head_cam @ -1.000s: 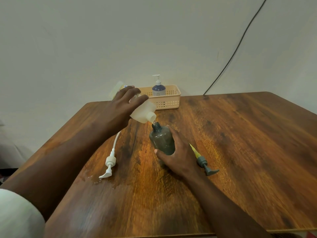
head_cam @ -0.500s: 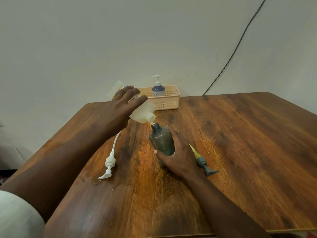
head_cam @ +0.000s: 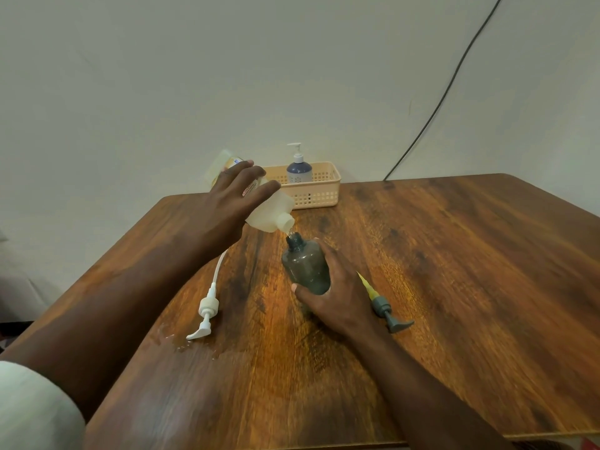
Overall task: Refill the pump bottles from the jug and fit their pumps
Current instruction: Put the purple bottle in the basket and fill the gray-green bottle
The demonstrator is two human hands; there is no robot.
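Observation:
My left hand [head_cam: 227, 209] grips a translucent white jug [head_cam: 271, 211] tipped down to the right, its spout just above the open neck of a grey pump bottle [head_cam: 305, 266]. A thin stream runs from spout to neck. My right hand [head_cam: 337, 293] is wrapped around the grey bottle, which stands on the table tilted slightly left. A white pump [head_cam: 206, 311] with its long tube lies on the table to the left. A grey pump [head_cam: 386, 311] with a yellowish tube lies to the right of my right hand.
A beige slotted basket [head_cam: 319, 194] stands at the table's far edge with a blue pump bottle [head_cam: 298, 168] in it. Small wet spots [head_cam: 181, 344] lie near the white pump's nozzle. A black cable [head_cam: 435, 108] runs down the wall. The wooden table [head_cam: 470, 271] extends to the right.
Both hands hold their places; the jug stays tipped over the grey bottle's neck. Only the view has shifted slightly.

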